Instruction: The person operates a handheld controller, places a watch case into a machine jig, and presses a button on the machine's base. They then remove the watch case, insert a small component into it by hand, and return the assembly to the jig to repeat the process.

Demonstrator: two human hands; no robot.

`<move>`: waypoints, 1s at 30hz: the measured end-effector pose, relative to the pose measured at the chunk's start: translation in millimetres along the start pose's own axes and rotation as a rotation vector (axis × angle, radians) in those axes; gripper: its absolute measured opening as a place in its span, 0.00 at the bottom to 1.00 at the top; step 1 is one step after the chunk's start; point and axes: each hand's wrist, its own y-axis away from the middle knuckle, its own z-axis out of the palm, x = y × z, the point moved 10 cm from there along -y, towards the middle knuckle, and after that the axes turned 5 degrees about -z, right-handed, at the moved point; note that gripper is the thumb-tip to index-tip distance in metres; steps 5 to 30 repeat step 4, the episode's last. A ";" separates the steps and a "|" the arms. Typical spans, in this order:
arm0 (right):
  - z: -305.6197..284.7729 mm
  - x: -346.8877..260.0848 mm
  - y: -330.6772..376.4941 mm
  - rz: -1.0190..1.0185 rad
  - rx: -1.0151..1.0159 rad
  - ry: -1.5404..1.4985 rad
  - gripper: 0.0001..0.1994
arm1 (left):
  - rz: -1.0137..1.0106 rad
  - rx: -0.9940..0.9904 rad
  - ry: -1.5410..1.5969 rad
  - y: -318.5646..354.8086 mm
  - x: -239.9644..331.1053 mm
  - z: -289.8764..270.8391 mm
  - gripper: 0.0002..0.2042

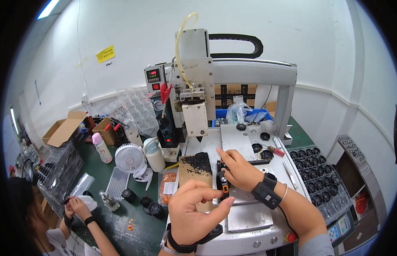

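Note:
A small black part with orange inserts (225,189) sits at the edge of a black frame-like holder (260,161) on the machine's bed. My left hand (192,213) has its thumb and forefinger around the part's near end. From the right, my right hand (243,170) reaches over the far end, its forefinger stretched forward and other fingers curled against the part; some fingertips are hidden. Left of the holder lies a brown board (188,177) smeared with black material. Above it, the machine's dispensing head (195,119) ends in a dark nozzle, apart from both hands.
Round black parts (266,155), a red-handled tool (275,150) and tweezers (289,176) lie on the bed. A tray of round black parts (315,170) stands right. Leftward are a fan (130,158), a bottle (102,148), a glass bottle (109,200) and a co-worker's hands (77,209).

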 end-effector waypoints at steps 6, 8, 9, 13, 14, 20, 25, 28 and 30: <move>11.8 7.5 0.5 0.024 -0.097 -0.027 0.32 | -0.054 -0.008 0.039 -1.4 -4.2 0.0 0.09; 11.8 7.5 0.5 0.024 -0.097 -0.027 0.32 | -0.054 -0.008 0.039 -1.4 -4.2 0.0 0.09; 11.8 7.5 0.5 0.024 -0.097 -0.027 0.32 | -0.054 -0.008 0.039 -1.4 -4.2 0.0 0.09; 11.8 7.5 0.5 0.024 -0.097 -0.027 0.32 | -0.054 -0.008 0.039 -1.4 -4.2 0.0 0.09; 11.8 7.5 0.5 0.024 -0.097 -0.027 0.32 | -0.054 -0.008 0.039 -1.4 -4.2 0.0 0.09; 11.8 7.5 0.5 0.024 -0.097 -0.027 0.32 | -0.054 -0.008 0.039 -1.4 -4.2 0.0 0.09; 11.8 7.5 0.5 0.024 -0.097 -0.027 0.32 | -0.054 -0.008 0.039 -1.4 -4.2 0.0 0.09; 11.8 7.5 0.5 0.024 -0.097 -0.027 0.32 | -0.054 -0.008 0.039 -1.4 -4.2 0.0 0.09; 11.8 7.5 0.5 0.024 -0.097 -0.027 0.32 | -0.054 -0.008 0.039 -1.4 -4.2 0.0 0.09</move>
